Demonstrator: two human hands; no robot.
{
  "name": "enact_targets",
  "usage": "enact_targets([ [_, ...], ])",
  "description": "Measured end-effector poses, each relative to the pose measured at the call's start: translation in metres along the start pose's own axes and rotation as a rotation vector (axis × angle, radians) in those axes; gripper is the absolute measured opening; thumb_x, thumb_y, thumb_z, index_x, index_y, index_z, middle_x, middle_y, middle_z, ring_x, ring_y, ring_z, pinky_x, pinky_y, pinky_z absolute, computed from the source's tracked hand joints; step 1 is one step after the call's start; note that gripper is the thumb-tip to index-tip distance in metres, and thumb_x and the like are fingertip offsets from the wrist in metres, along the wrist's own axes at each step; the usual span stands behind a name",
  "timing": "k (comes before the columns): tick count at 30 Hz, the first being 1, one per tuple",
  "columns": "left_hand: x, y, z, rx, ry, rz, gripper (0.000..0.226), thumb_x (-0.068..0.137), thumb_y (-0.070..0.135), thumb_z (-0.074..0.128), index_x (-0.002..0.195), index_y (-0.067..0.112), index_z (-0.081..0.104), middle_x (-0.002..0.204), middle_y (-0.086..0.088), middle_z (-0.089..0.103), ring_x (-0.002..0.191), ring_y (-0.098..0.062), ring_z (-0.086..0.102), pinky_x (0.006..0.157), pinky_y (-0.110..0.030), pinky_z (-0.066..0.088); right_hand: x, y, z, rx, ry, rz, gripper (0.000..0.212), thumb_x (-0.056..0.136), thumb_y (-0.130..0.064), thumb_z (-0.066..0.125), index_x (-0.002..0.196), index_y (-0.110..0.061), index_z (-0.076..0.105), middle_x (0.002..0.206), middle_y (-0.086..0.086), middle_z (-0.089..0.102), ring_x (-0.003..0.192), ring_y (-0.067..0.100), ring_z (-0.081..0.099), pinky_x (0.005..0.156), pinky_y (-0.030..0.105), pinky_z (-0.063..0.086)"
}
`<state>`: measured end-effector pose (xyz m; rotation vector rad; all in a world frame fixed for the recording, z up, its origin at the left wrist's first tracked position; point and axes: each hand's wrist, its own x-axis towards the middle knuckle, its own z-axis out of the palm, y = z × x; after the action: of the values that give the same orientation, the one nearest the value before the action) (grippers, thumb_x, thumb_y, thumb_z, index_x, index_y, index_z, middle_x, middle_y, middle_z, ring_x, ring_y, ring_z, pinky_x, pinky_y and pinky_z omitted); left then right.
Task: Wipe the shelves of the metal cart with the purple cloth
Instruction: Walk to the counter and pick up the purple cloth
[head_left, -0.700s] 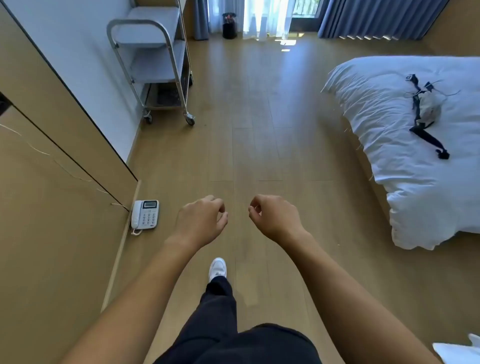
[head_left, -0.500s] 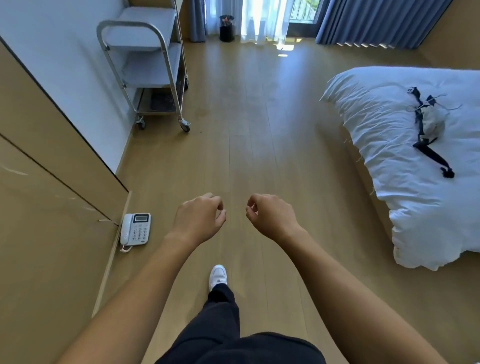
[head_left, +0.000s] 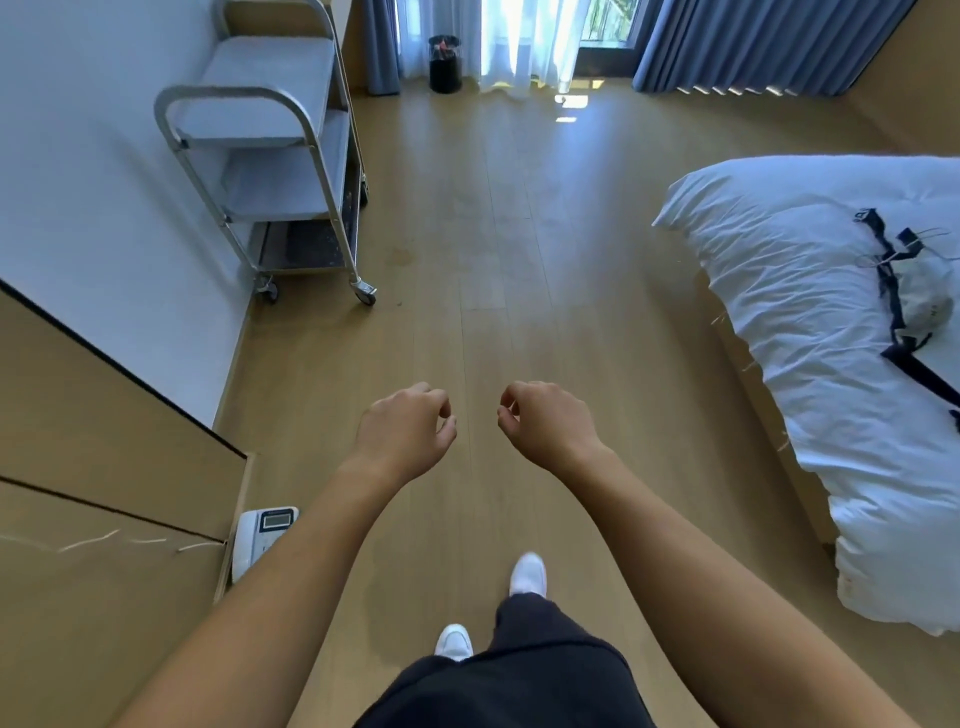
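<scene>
The metal cart (head_left: 270, 83) stands on castors against the left wall, far ahead and to the left of my hands. It has three shelves, and the bottom shelf (head_left: 311, 247) looks dark. No purple cloth shows anywhere in the head view. My left hand (head_left: 402, 428) and my right hand (head_left: 545, 423) hang in front of me over the wooden floor. Their fingers are loosely curled and hold nothing.
A wooden cabinet (head_left: 104, 467) lines the left side, with a white telephone (head_left: 262, 530) on the floor at its corner. A bed with a white duvet (head_left: 810, 338) fills the right, with a strapped device (head_left: 898, 291) lying on it. A black bin (head_left: 445, 65) stands by the curtains.
I have walked forward: the cart is nearer and larger, and the telephone has slid back to my lower left. Both hands keep the same loose pose.
</scene>
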<state>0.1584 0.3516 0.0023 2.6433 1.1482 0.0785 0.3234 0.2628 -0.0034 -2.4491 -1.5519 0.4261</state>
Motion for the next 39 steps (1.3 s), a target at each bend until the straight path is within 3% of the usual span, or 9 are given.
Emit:
enact_targets([
  [6, 0.129, -0.012, 0.004, 0.025, -0.024, 0.007, 0.022, 0.092, 0.041, 0.049, 0.095, 0.025, 0.064, 0.098, 0.008, 0.061, 0.089, -0.016, 0.062, 0.071, -0.030, 0.049, 0.127, 0.027, -0.015, -0.023, 0.002, -0.016, 0.022, 0.092, -0.034, 0.047, 0.099, -0.020, 0.063, 0.098, -0.002, 0.066, 0.091, 0.021, 0.061, 0.072, 0.033, 0.051],
  [11, 0.253, -0.009, -0.005, 0.042, -0.048, -0.015, 0.021, 0.091, 0.040, 0.050, 0.095, 0.025, 0.064, 0.097, 0.007, 0.061, 0.089, -0.017, 0.060, 0.068, -0.028, 0.042, 0.246, 0.057, -0.038, -0.017, -0.030, -0.016, 0.024, 0.093, -0.035, 0.047, 0.099, -0.020, 0.064, 0.096, -0.001, 0.068, 0.087, 0.021, 0.064, 0.073, 0.036, 0.055],
  [20, 0.398, -0.025, -0.029, 0.039, -0.006, -0.067, 0.022, 0.092, 0.042, 0.049, 0.097, 0.026, 0.064, 0.096, 0.008, 0.061, 0.085, -0.015, 0.061, 0.066, -0.028, 0.045, 0.407, 0.078, -0.089, 0.064, -0.050, -0.051, 0.022, 0.092, -0.036, 0.048, 0.100, -0.023, 0.064, 0.095, -0.006, 0.069, 0.088, 0.018, 0.064, 0.072, 0.034, 0.054],
  [23, 0.437, -0.040, -0.031, 0.057, 0.041, -0.071, 0.021, 0.091, 0.041, 0.051, 0.095, 0.025, 0.064, 0.093, 0.009, 0.062, 0.080, -0.014, 0.061, 0.060, -0.026, 0.041, 0.449, 0.084, -0.092, 0.111, -0.002, -0.060, 0.019, 0.093, -0.034, 0.048, 0.097, -0.024, 0.065, 0.091, -0.009, 0.069, 0.082, 0.014, 0.064, 0.068, 0.032, 0.054],
  [28, 0.526, -0.083, -0.029, 0.058, 0.093, -0.026, 0.018, 0.090, 0.038, 0.055, 0.087, 0.024, 0.065, 0.087, 0.011, 0.062, 0.075, -0.011, 0.061, 0.060, -0.026, 0.048, 0.540, 0.082, -0.086, 0.084, 0.022, -0.110, 0.016, 0.094, -0.033, 0.048, 0.097, -0.027, 0.062, 0.092, -0.013, 0.067, 0.082, 0.010, 0.063, 0.068, 0.031, 0.053],
  [39, 0.744, -0.157, -0.066, 0.014, 0.002, 0.055, 0.023, 0.092, 0.041, 0.049, 0.094, 0.023, 0.065, 0.093, 0.010, 0.063, 0.080, -0.011, 0.062, 0.068, -0.030, 0.053, 0.762, 0.058, -0.119, 0.073, -0.011, -0.061, 0.018, 0.094, -0.035, 0.049, 0.100, -0.027, 0.063, 0.092, -0.013, 0.067, 0.083, 0.009, 0.062, 0.070, 0.034, 0.054],
])
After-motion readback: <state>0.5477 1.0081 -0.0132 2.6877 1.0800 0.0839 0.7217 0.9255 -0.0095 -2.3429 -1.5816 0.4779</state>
